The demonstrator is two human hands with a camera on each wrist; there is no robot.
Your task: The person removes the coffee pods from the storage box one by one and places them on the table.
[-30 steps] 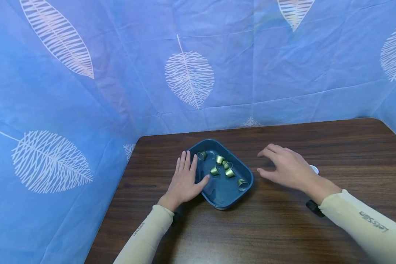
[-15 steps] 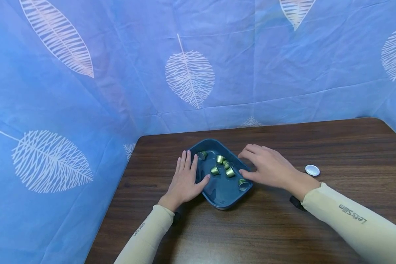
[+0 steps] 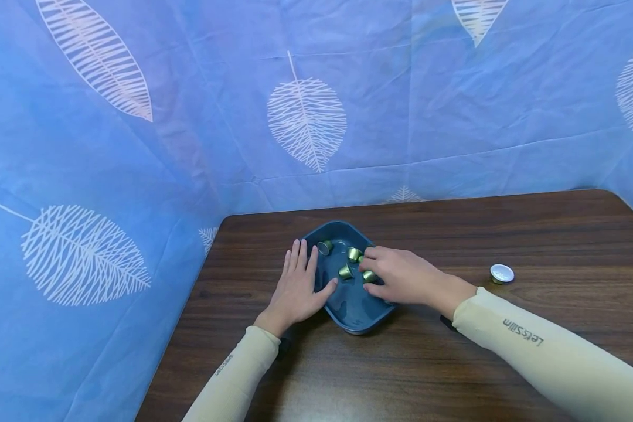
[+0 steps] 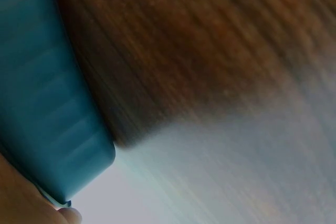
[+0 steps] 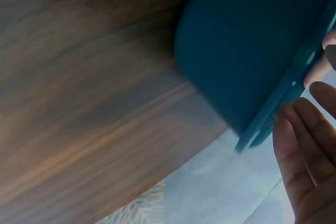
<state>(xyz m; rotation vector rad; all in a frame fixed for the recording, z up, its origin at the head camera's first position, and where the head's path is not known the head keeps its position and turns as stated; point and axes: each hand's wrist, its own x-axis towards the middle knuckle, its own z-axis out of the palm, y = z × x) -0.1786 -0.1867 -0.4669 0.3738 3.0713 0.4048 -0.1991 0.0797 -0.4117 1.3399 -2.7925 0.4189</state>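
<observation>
A dark blue tray [image 3: 354, 309] stands on the table with several green-gold coffee capsules [image 3: 345, 271] lying loose in it. My left hand [image 3: 294, 290] rests on the tray's left rim, its fingers straight and the thumb over the near side. My right hand [image 3: 401, 274] reaches over the right rim into the tray. Its thumb and fingertips are spread around one capsule [image 3: 369, 276]; contact cannot be made out. In the right wrist view the fingers [image 5: 307, 145] appear above the tray's rim [image 5: 273, 106]. The right hand hides the capsules on that side.
One capsule [image 3: 502, 274] with a white lid stands on the wooden table [image 3: 453, 363] to the right, behind the right forearm. Blue cloth [image 3: 216, 117] with white leaf prints hangs behind and to the left of the table.
My right hand has moved left from the table, across the tray's right rim and over the capsules. The standing capsule on the right has come into view. My left hand has stayed put.
</observation>
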